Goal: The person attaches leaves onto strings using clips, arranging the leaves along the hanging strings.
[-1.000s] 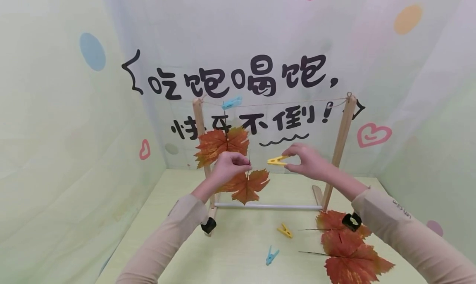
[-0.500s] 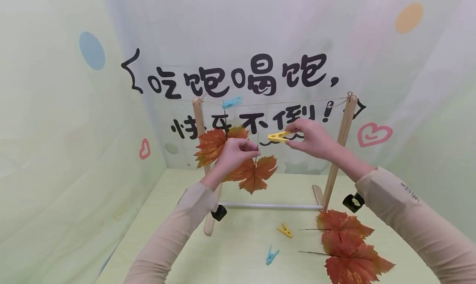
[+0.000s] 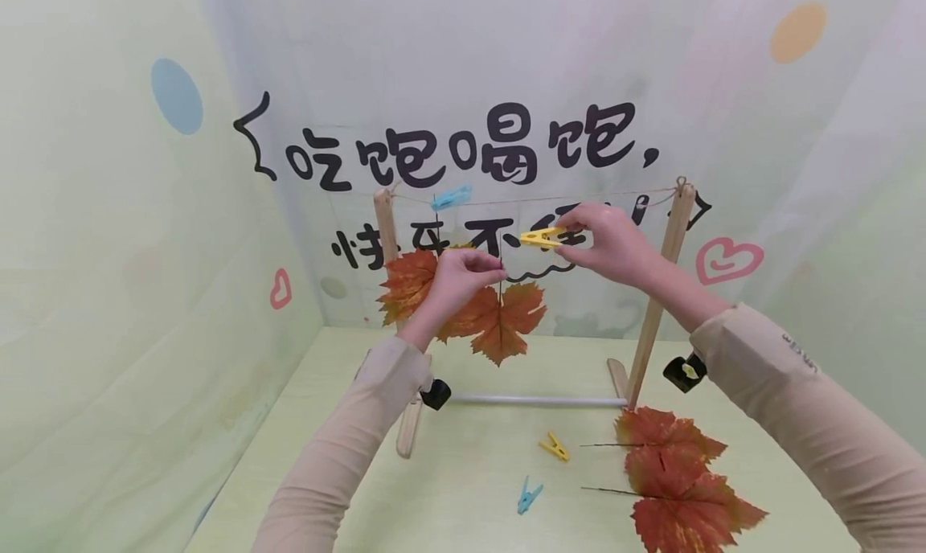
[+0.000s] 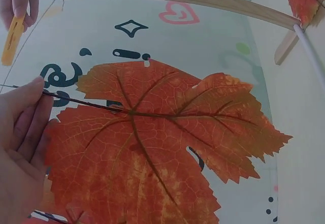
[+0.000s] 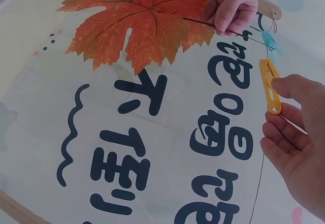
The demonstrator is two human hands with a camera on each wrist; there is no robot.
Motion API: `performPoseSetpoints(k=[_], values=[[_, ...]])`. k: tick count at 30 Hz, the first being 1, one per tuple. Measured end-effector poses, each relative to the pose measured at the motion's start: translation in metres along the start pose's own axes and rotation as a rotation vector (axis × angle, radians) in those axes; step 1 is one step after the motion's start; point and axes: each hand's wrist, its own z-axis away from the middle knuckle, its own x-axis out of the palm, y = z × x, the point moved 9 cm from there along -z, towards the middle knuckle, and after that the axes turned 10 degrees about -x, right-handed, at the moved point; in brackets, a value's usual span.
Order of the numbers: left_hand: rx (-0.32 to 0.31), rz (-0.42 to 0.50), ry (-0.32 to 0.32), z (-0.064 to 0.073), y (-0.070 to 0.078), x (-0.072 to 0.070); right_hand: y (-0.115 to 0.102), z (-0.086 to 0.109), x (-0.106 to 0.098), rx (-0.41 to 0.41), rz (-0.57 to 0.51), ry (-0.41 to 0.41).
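My left hand (image 3: 466, 284) pinches the thin dark stem of an orange-red artificial maple leaf (image 3: 506, 320), which hangs below the fingers. In the left wrist view the same leaf (image 4: 152, 127) spreads wide beside the left hand (image 4: 25, 127). My right hand (image 3: 611, 243) pinches a yellow clothespin (image 3: 538, 238) by its handle end, its tip pointing left toward the stem. Just behind runs a thin string (image 3: 579, 197) between two wooden posts. On the string a blue clothespin (image 3: 452, 198) holds another leaf (image 3: 407, 284), partly covered by my left hand.
Two more red leaves (image 3: 687, 505) lie at the table's right front, stems pointing left. Near them lie a yellow clothespin (image 3: 555, 447) and a blue clothespin (image 3: 530, 495). The frame's right post (image 3: 661, 296) and white bottom rod (image 3: 535, 400) stand behind.
Both hands have risen toward the string, the left with its leaf also going slightly right. The yellow clothespin has come up with the right hand, close to the stem's top.
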Motion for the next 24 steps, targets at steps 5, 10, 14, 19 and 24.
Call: performPoseSetpoints(k=[5, 10, 14, 19, 24], values=[[0.005, 0.037, 0.031, -0.009, 0.003, -0.002, 0.003, -0.004, -0.002, 0.025, -0.001, 0.013], [0.014, 0.043, 0.077, -0.015, 0.008, -0.005, 0.003, -0.01, -0.005, 0.047, 0.007, 0.046], [0.024, 0.045, 0.114, -0.017, 0.012, -0.008, 0.0, -0.016, -0.009, 0.037, 0.031, 0.09], [0.042, 0.056, 0.149, -0.019, 0.017, -0.011, 0.001, -0.023, -0.01, 0.052, 0.054, 0.11], [0.069, 0.049, 0.171, -0.02, 0.023, -0.013, 0.003, -0.028, -0.011, 0.056, 0.06, 0.133]])
